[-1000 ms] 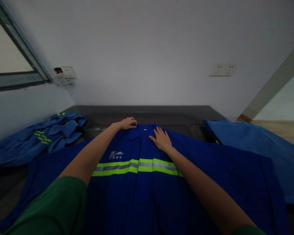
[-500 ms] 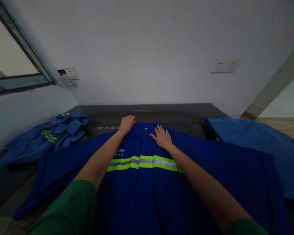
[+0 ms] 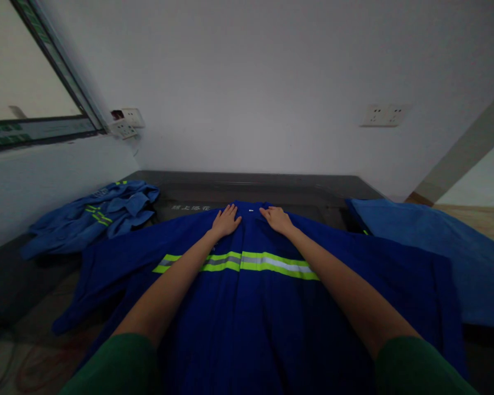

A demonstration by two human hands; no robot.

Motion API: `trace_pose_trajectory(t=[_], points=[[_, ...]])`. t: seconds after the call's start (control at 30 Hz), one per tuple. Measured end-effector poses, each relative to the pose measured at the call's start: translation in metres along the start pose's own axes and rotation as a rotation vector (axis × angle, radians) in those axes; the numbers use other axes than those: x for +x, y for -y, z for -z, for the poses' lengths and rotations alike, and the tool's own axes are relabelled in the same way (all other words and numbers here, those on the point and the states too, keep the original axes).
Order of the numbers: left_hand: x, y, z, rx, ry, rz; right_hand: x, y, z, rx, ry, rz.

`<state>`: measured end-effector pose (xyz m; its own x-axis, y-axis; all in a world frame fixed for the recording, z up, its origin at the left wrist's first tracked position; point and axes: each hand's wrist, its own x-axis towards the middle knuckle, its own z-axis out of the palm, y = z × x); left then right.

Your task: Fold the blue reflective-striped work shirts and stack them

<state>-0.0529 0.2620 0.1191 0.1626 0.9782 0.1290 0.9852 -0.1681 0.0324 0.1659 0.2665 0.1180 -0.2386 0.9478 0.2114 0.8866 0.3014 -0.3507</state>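
Note:
A dark blue work jacket (image 3: 247, 307) lies spread with its front up, its sleeves out to both sides and its collar at the far end. A yellow-green and silver reflective band crosses its chest. My left hand (image 3: 227, 220) rests flat on the left side of the collar, fingers stretched and slightly apart. On the right side of the collar, my right hand (image 3: 277, 219) has its fingers bent and drawn together at the cloth, gripping the collar edge. A small pale label shows inside the neck, between both hands.
The jacket lies on a dark table (image 3: 247, 180) against a white wall. A crumpled lighter blue garment (image 3: 123, 211) with reflective strips lies at the left. Another blue garment (image 3: 428, 225) is at the right, partly under the sleeve. Wall sockets (image 3: 385, 115) are above.
My left hand has moved right, from the shoulder edge onto the collar. My right hand has gone from spread flat to bent fingers at the collar. The view has shifted slightly.

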Motion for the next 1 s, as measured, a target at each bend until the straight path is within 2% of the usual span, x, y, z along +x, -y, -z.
trace_pose_trajectory(t=[0.13,0.3,0.47,0.63,0.77,0.9,1.0], points=[[0.003,-0.001,0.002,-0.027,0.0,0.029,0.026,-0.01,0.019,-0.041,-0.13,-0.017],[0.0,-0.005,0.003,-0.046,-0.021,0.042,0.052,-0.021,0.022,-0.158,0.039,0.116],[-0.004,-0.009,0.005,-0.022,-0.036,0.059,0.061,-0.026,0.017,-0.214,0.063,0.092],[-0.003,-0.009,0.003,-0.026,-0.05,0.075,0.056,-0.031,0.008,-0.248,0.04,0.054],[-0.003,-0.008,0.001,-0.03,-0.054,0.075,0.044,-0.028,0.003,-0.293,-0.122,0.044],[-0.004,-0.009,0.001,-0.024,-0.063,0.075,0.025,-0.012,0.002,-0.29,-0.265,0.072],[-0.004,-0.01,0.002,-0.026,-0.061,0.075,0.008,-0.004,-0.006,-0.235,-0.231,0.109]])
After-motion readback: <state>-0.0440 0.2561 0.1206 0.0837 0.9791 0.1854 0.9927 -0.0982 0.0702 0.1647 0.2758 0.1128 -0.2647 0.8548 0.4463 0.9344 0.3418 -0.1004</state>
